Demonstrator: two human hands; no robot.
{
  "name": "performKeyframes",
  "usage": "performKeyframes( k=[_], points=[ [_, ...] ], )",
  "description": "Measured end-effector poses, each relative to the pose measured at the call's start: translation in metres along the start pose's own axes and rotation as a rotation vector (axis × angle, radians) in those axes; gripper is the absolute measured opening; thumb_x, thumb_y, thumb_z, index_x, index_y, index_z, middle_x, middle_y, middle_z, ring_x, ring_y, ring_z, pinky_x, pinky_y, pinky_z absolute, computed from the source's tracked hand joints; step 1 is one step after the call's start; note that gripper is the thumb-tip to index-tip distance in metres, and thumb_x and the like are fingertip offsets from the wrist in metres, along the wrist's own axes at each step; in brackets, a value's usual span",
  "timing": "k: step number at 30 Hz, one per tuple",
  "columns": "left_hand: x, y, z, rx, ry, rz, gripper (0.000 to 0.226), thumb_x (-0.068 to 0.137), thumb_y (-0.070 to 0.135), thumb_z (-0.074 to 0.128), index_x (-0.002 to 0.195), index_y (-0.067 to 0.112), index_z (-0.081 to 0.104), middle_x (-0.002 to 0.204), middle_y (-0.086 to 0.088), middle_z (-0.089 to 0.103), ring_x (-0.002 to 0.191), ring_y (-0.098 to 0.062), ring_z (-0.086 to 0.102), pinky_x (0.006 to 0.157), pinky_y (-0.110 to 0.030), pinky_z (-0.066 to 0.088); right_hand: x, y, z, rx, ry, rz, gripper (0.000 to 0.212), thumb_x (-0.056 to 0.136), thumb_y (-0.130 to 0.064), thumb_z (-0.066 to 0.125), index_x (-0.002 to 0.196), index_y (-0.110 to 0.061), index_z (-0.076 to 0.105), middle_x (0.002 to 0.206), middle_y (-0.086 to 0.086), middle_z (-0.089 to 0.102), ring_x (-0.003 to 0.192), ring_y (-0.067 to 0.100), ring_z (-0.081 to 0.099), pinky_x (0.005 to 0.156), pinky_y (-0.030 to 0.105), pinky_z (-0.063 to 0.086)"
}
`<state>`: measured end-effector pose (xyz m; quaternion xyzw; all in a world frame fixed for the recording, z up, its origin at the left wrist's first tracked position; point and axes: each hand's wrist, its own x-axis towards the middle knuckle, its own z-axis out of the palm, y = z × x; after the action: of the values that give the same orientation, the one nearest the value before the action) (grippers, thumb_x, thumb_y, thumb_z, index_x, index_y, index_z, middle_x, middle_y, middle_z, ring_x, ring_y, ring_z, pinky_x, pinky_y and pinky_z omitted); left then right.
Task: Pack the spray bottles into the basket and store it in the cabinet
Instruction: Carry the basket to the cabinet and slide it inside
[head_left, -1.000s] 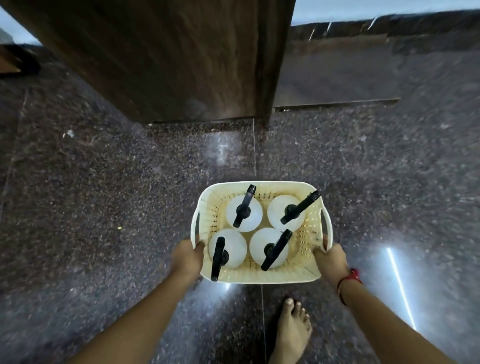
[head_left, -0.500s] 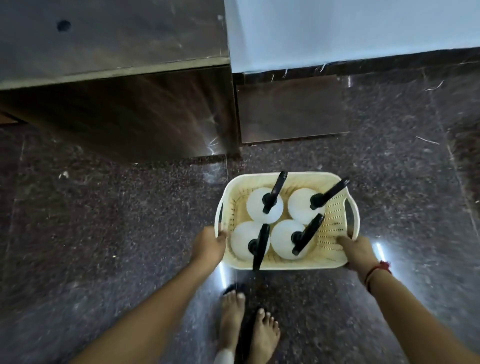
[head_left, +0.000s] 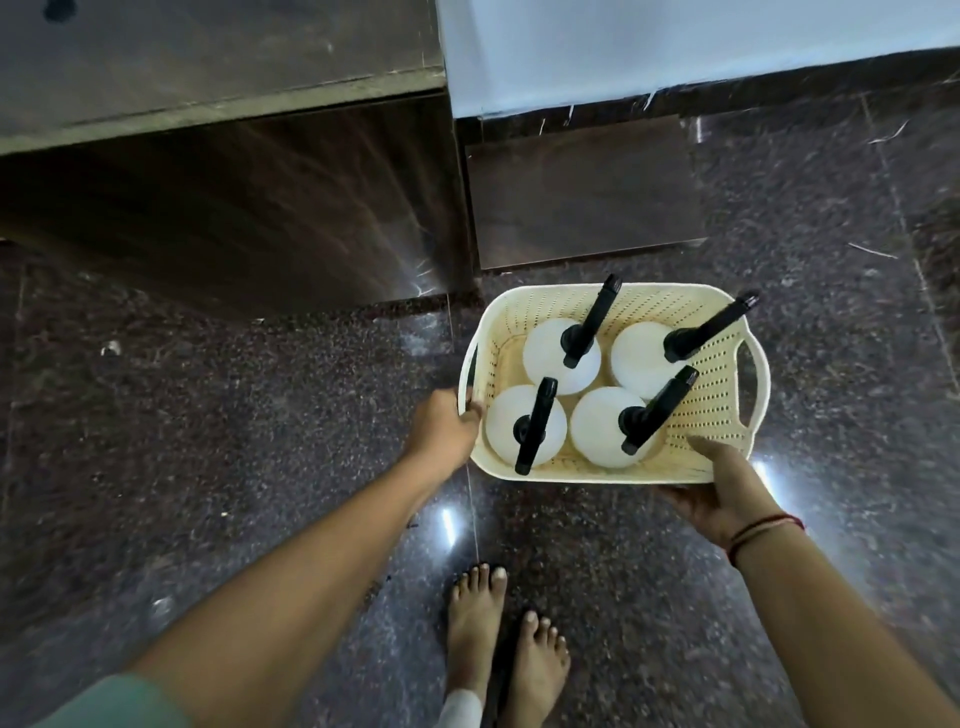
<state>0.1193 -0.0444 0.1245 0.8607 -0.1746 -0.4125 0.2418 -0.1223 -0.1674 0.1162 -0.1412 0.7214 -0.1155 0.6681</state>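
Inside perforated cream basket (head_left: 711, 384), round bottles (head_left: 597, 426)

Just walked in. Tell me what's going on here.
A person is carrying a cream plastic basket with both hands: the left hand grips its left rim, the right hand supports its near right corner. Four white spray bottles with black heads stand inside. The person stands barefoot on a dark stone floor, facing a dark wooden cabinet.

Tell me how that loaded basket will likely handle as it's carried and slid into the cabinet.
The basket looks like thin perforated plastic, so it may flex under four spray bottles. The bottles stand upright with tall black heads, so they could tip if it tilts. The left hand and right hand hold opposite sides, which probably keeps it level.
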Motion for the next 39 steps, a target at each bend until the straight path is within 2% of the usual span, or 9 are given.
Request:
performKeyframes(
  k=[5, 11, 15, 17, 20, 22, 25, 31, 39],
  points=[
    [0.009, 0.004, -0.011, 0.062, -0.014, 0.018, 0.022, 0.092, 0.014, 0.055, 0.107, 0.007, 0.069, 0.100, -0.016, 0.072, 0.089, -0.030, 0.068, 0.068, -0.029, 0.049, -0.005, 0.008, 0.003, 0.076, -0.126, 0.065, 0.036, 0.094, 0.005, 0.029, 0.127, -0.005, 0.041, 0.112, 0.022, 0.055, 0.089, 0.039, 0.060, 0.048, 0.044, 0.058],
    [0.024, 0.007, -0.018, 0.157, -0.041, -0.008, 0.026, 0.094, 0.017, 0.052, 0.111, 0.004, 0.066, 0.107, -0.018, 0.070, 0.094, -0.033, 0.067, 0.080, -0.044, 0.057, -0.001, 0.014, 0.011, 0.080, -0.138, 0.062, 0.051, 0.090, 0.015, 0.022, 0.136, -0.004, 0.035, 0.123, 0.024, 0.049, 0.101, 0.045, 0.052, 0.069, 0.055, 0.056],
    [0.030, 0.030, -0.033, 0.217, -0.152, 0.031, 0.046, 0.094, 0.047, 0.045, 0.108, 0.007, 0.065, 0.101, -0.017, 0.070, 0.086, -0.034, 0.069, 0.069, -0.044, 0.060, -0.002, 0.021, 0.011, 0.165, -0.151, 0.054, 0.054, 0.088, 0.017, 0.023, 0.135, -0.005, 0.038, 0.119, 0.023, 0.051, 0.099, 0.043, 0.054, 0.064, 0.049, 0.058],
    [0.034, 0.042, -0.044, 0.468, -0.079, 0.189, 0.065, 0.089, 0.066, 0.028, 0.101, 0.013, 0.064, 0.093, -0.013, 0.069, 0.085, -0.033, 0.067, 0.065, -0.037, 0.053, -0.002, 0.027, 0.011, 0.211, -0.160, 0.049, 0.055, 0.088, 0.018, 0.023, 0.136, -0.006, 0.037, 0.124, 0.023, 0.050, 0.093, 0.042, 0.056, 0.083, 0.051, 0.054],
    [0.043, 0.057, -0.062, 0.787, 0.191, 0.537, 0.053, 0.095, 0.053, 0.026, 0.107, 0.015, 0.060, 0.107, -0.012, 0.066, 0.110, -0.033, 0.057, 0.078, -0.039, 0.044, 0.000, 0.034, 0.014, 0.291, -0.137, 0.046, 0.055, 0.089, 0.017, 0.024, 0.138, -0.005, 0.033, 0.132, 0.022, 0.048, 0.111, 0.044, 0.052, 0.097, 0.053, 0.042],
    [0.052, 0.069, -0.070, 1.093, 0.268, 0.735, 0.045, 0.097, 0.040, 0.029, 0.122, 0.012, 0.054, 0.131, -0.011, 0.056, 0.136, -0.030, 0.036, 0.109, -0.049, 0.027, 0.001, 0.035, 0.017, 0.331, -0.113, 0.024, 0.057, 0.088, 0.018, 0.025, 0.139, -0.006, 0.033, 0.134, 0.020, 0.047, 0.120, 0.043, 0.048, 0.095, 0.053, 0.043],
    [0.065, 0.091, -0.070, 1.578, 0.318, 0.916, 0.052, 0.097, 0.031, 0.024, 0.141, 0.007, 0.034, 0.153, -0.014, 0.031, 0.146, -0.032, 0.011, 0.116, -0.055, -0.002, 0.001, 0.031, 0.023, 0.355, -0.106, -0.008, 0.058, 0.088, 0.017, 0.025, 0.139, -0.008, 0.033, 0.132, 0.021, 0.048, 0.109, 0.040, 0.053, 0.080, 0.048, 0.055],
    [0.084, 0.115, -0.074, 2.069, 0.406, 0.708, 0.058, 0.097, 0.034, 0.028, 0.147, 0.006, 0.021, 0.157, -0.017, 0.017, 0.146, -0.037, 0.003, 0.113, -0.058, -0.008, 0.003, 0.029, 0.027, 0.369, -0.143, 0.008, 0.059, 0.087, 0.018, 0.023, 0.141, -0.007, 0.032, 0.131, 0.024, 0.048, 0.096, 0.040, 0.056, 0.052, 0.044, 0.058],
    [0.095, 0.141, -0.075, 2.202, 0.433, 0.666, 0.059, 0.095, 0.036, 0.039, 0.145, 0.009, 0.023, 0.150, -0.020, 0.029, 0.143, -0.038, 0.020, 0.114, -0.061, -0.001, 0.000, 0.043, 0.018, 0.404, -0.184, 0.012, 0.060, 0.085, 0.020, 0.022, 0.137, -0.006, 0.037, 0.131, 0.024, 0.049, 0.091, 0.040, 0.058, 0.053, 0.043, 0.059]
  ],
)
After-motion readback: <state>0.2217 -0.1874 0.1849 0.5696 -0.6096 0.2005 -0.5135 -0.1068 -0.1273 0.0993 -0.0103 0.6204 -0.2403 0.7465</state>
